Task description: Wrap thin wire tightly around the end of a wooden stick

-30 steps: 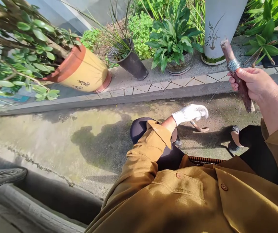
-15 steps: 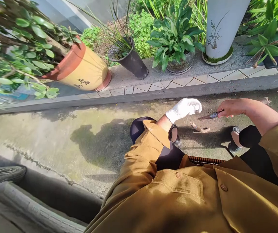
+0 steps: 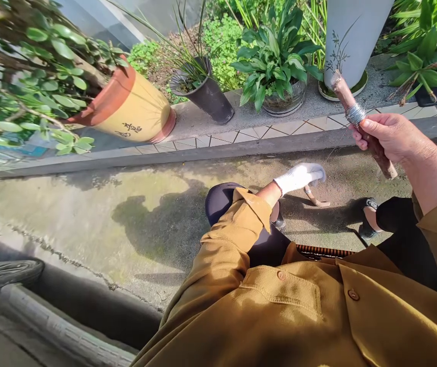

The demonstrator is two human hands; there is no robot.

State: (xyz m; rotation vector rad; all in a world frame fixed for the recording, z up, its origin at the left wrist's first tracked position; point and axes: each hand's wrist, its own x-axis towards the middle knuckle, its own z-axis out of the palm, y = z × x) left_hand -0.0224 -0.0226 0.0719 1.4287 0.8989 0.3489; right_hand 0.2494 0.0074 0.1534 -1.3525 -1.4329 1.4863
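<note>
Right hand [image 3: 396, 136] has its fingers wrapped round the stick [image 3: 343, 93], near the front edge of the ledge [image 3: 249, 148]. Chunky wire band [image 3: 355, 114] already wound on; a faint strand [image 3: 336, 145], not wound yet, runs toward the gloved left hand [image 3: 298, 178], fingers curled, can't tell if pinching it.

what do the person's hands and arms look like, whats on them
The left hand wears a white glove with a thin dark edge at the wrist. The right hand is bare, with no glove. Both arms have mustard-brown sleeves, loose at the cuffs, leaving the wrists uncovered.
</note>
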